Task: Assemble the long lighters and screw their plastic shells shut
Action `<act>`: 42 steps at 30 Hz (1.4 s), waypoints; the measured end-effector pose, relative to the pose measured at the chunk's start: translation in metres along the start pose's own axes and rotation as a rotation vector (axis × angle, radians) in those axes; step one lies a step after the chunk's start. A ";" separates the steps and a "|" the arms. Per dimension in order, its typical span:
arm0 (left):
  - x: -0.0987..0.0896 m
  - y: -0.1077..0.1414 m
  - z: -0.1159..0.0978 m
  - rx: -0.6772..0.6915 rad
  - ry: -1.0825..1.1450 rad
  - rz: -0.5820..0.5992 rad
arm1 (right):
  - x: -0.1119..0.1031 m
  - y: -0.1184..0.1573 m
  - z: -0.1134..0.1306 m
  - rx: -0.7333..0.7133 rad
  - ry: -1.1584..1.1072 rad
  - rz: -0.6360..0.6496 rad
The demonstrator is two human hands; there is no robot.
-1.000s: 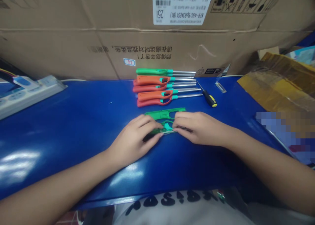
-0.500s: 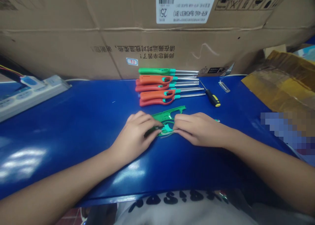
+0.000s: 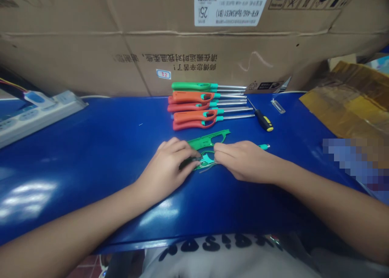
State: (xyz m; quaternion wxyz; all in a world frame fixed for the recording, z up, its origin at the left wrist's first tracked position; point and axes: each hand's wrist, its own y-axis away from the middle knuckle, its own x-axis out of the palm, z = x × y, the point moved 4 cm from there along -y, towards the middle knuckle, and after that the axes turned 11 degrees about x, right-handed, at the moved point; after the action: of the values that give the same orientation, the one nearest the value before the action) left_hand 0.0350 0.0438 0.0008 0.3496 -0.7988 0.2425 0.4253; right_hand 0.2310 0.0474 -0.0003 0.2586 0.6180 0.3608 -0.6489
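My left hand (image 3: pixel 172 166) is closed round the left end of an opened green lighter body, dark parts showing under its fingers. A teal trigger piece (image 3: pixel 208 158) and thin wires lie between my two hands. My right hand (image 3: pixel 243 160) is pinched at the right side of that body; what its fingertips hold is too small to make out. Just behind both hands lies a loose green casing half (image 3: pixel 206 141) with a trigger loop. A teal piece with a metal end (image 3: pixel 264 147) shows beyond my right hand.
Several red, orange and green lighters (image 3: pixel 194 116) lie behind, beside a black and yellow screwdriver (image 3: pixel 264 121) and a small clear tube (image 3: pixel 278 106). A white power strip (image 3: pixel 39 116) is at left, a large cardboard box (image 3: pixel 91 63) at the back, an open carton (image 3: pixel 343 103) at right.
My right hand has shifted slightly and turned a little, showing more of the teal piece with the metal end. My left hand keeps its hold.
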 end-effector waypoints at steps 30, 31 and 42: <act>0.001 0.002 -0.004 -0.084 0.109 0.074 | -0.009 -0.001 0.003 0.007 -0.073 0.012; 0.001 0.002 -0.005 -0.080 0.100 0.072 | -0.009 -0.001 0.003 0.009 -0.075 0.015; 0.001 0.001 -0.006 -0.063 0.045 0.077 | -0.008 -0.002 0.005 -0.005 -0.039 0.126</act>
State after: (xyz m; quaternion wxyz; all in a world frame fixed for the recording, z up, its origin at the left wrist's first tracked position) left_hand 0.0380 0.0385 0.0016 0.3021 -0.8087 0.2673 0.4281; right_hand 0.2269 0.0438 0.0077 0.3073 0.6259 0.3177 -0.6425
